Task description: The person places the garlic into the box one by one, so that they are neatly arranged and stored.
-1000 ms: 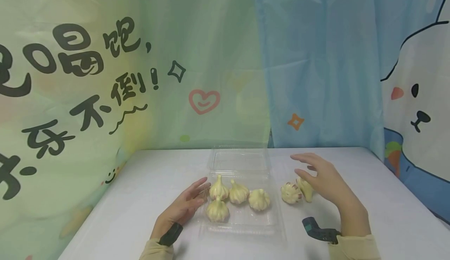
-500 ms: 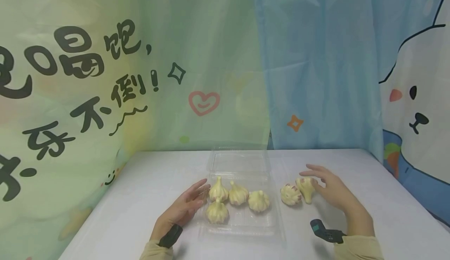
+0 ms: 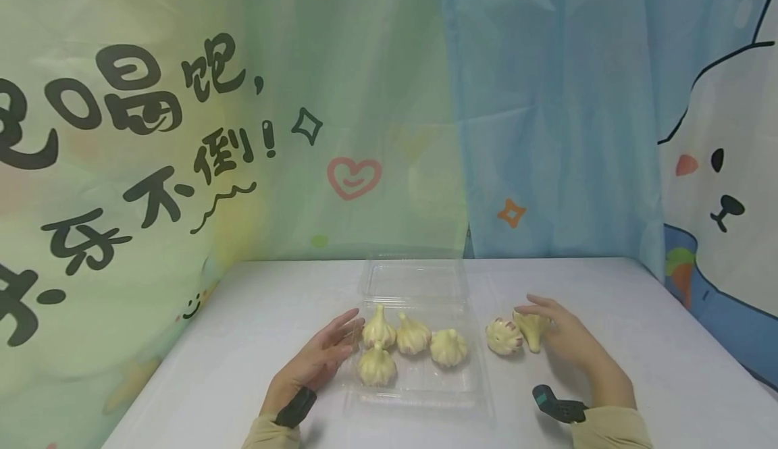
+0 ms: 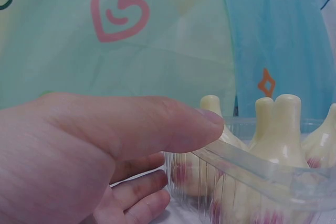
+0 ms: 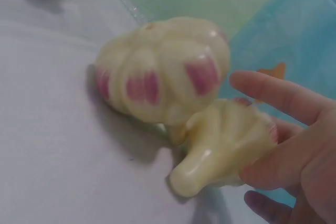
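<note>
A clear plastic clamshell box [image 3: 425,381] stands mid-table with several pale garlic bulbs [image 3: 413,333] inside. Its left side is flanked by my left hand [image 3: 316,356], whose fingers lie relaxed along the outside. In the left wrist view the thumb [image 4: 173,121] extends straight over the box's rim. Right of the box, two garlic bulbs lie on the table. My right hand [image 3: 574,341] holds the farther-right garlic bulb [image 5: 226,145], stem toward me, with the thumb on the near side and fingers partly hidden behind it. The other garlic bulb [image 5: 163,72], marked with purple, sits against it.
The box's clear lid [image 3: 416,279] is folded back, lying behind the base. A white tabletop [image 3: 243,341] carries everything. Green and blue printed curtains [image 3: 401,98] hang right behind the table's far edge. Dark devices are strapped to both wrists.
My right hand has come down and toward me from above the two loose bulbs, and its fingers have closed in around the right one. The left hand and the box have stayed put.
</note>
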`<state>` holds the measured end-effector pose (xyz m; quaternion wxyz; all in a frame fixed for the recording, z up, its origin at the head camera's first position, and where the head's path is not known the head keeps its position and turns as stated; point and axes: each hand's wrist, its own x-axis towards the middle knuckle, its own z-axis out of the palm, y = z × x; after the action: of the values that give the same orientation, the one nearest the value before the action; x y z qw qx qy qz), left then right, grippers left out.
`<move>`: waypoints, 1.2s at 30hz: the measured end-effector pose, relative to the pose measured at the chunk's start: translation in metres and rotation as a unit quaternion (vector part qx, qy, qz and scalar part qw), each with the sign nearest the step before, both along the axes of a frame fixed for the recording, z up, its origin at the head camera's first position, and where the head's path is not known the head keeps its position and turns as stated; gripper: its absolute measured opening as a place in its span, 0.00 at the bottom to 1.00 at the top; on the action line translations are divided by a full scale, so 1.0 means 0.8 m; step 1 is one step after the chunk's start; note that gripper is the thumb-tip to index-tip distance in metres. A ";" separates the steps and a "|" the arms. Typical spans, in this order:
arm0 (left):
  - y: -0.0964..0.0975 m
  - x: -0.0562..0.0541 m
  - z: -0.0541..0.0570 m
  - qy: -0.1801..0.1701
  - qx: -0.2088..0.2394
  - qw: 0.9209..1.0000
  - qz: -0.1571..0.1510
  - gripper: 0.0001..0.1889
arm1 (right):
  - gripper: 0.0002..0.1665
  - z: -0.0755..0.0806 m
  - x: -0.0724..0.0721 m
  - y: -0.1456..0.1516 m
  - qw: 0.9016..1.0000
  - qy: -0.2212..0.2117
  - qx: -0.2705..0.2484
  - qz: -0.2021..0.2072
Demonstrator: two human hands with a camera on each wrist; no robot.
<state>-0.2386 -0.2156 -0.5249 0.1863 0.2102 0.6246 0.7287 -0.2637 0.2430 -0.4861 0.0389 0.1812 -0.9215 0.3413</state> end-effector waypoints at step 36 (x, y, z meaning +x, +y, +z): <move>0.001 0.003 0.006 0.002 -0.008 1.000 0.002 0.39 | 0.31 -0.023 -0.004 0.008 0.996 -0.007 -0.047 -0.069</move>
<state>-0.2360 -0.2148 -0.5202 0.1858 0.2088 0.6313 0.7234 -0.2666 0.2495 -0.5045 0.0647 0.1130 -0.9148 0.3823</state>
